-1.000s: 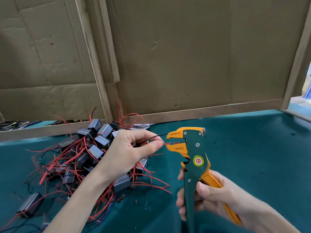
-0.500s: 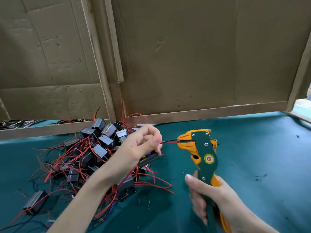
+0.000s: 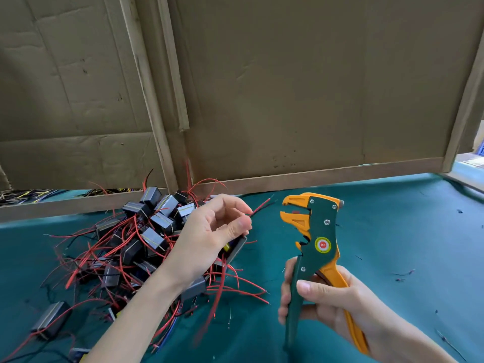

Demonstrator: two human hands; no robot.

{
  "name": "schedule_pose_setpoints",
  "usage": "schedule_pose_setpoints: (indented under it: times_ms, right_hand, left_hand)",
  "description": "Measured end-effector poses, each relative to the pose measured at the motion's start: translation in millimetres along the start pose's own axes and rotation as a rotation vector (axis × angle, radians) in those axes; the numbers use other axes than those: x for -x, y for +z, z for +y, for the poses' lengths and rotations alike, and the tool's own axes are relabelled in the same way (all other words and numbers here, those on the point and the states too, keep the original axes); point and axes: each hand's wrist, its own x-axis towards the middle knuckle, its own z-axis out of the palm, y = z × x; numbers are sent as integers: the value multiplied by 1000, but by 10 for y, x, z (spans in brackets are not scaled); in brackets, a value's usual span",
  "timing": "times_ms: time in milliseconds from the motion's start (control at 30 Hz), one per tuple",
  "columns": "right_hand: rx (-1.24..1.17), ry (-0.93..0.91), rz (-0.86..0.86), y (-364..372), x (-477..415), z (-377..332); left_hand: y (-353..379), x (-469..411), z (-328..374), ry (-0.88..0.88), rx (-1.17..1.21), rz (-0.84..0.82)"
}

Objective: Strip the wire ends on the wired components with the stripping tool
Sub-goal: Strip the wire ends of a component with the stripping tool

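My left hand (image 3: pixel 214 237) pinches a red and a black wire (image 3: pixel 262 206) between thumb and fingers; their free ends point right, a short gap from the tool's jaws. The wires' grey component (image 3: pixel 237 248) hangs under my palm. My right hand (image 3: pixel 327 297) grips the handles of the green and orange stripping tool (image 3: pixel 314 237), held upright with its orange jaws (image 3: pixel 294 212) apart and facing left. A pile of dark box-shaped wired components (image 3: pixel 146 231) with red wires lies left of my left hand.
The work surface is a green cloth (image 3: pixel 392 244). A cardboard wall with wooden battens (image 3: pixel 314 176) closes off the back. Loose red wires (image 3: pixel 235 286) spread on the cloth below my left hand. Small wire scraps (image 3: pixel 404 273) lie at the right.
The tool's jaws were clamped on the wire end half a second ago; now they are apart and the wire is out of them. The handles have spread and the tool stands more upright.
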Motion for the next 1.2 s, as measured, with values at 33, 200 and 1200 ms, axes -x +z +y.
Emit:
schedule_pose_setpoints:
  times_ms: [33,200,1200]
  right_hand:
    - [5,7,-5,2,0,-2]
    - [59,7,-26,3,-6,7]
    - [200,23,-101,-60,53,-32]
  left_hand:
    - [3,-2,-1,-6,4,6]
    - [52,9,20,-35,52,19]
    - [52,28,128,-37,5,2]
